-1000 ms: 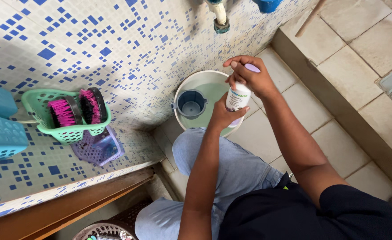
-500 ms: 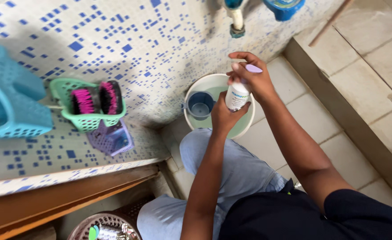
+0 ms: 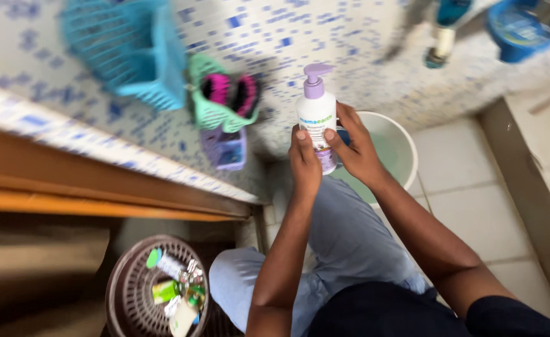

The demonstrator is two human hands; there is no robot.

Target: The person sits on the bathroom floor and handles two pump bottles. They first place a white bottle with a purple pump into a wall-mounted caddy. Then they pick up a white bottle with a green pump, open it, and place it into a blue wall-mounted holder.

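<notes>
I hold a white pump bottle (image 3: 316,112) with a lilac pump head upright in front of me. My left hand (image 3: 304,163) grips its lower left side. My right hand (image 3: 355,146) wraps its right side, with the fingers off the pump. Behind the bottle stands a white bucket (image 3: 404,145) of water on the tiled floor. My knees in light blue jeans are below the hands.
On the blue mosaic ledge sit a green basket (image 3: 214,109) with pink and black brushes, a purple basket (image 3: 224,148) and turquoise baskets (image 3: 134,53). A brown round basket (image 3: 131,290) of small items stands at the bottom left. A tap (image 3: 443,34) and a blue bucket (image 3: 524,25) lie top right.
My right hand has come off the pump head and now holds the bottle's side. The bottle moved left, away from over the bucket. My view swung left and down.
</notes>
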